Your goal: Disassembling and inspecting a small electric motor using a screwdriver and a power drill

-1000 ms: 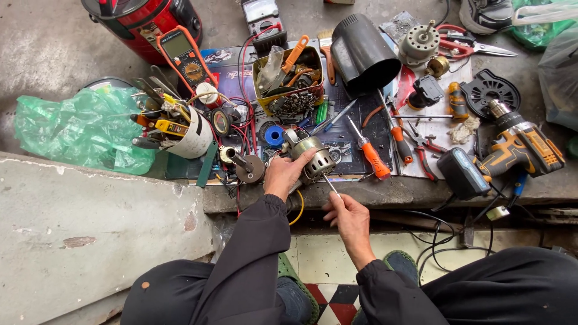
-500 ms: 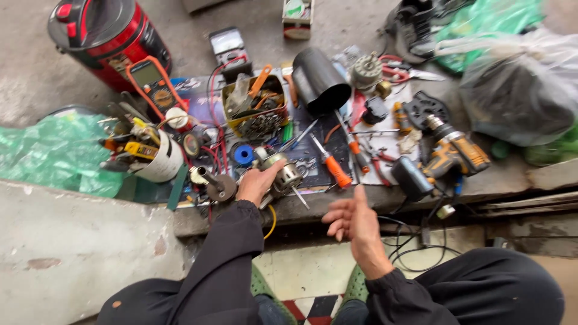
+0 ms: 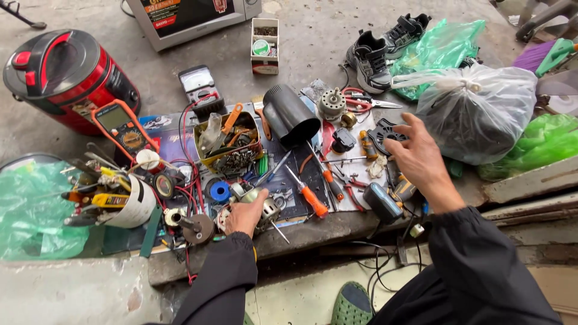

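Right hand has swung away from the motor and now hangs out over the right side of the clutter, and the camera has tipped up, bringing more of the floor into view. Grey concrete floor all around, and a low concrete slab serving as the bench, its front edge chipped, with a dark printed mat under the tools. At the top edge sits a grey appliance with a dark label panel, and just right of it a small open cardboard box with a round green sticker. Red and black cooker at far left, an orange meter leaning by it. Clear plastic bag with something dark inside at right, green bags behind and beside it. Left hand is clamped down on the small metal motor at the bench's front edge, fingers wrapped over its near side, its shaft sticking out to the right. Right hand is empty, fingers spread loosely above a black round cover, well apart from the motor. An orange-handled screwdriver lies just right of the motor.
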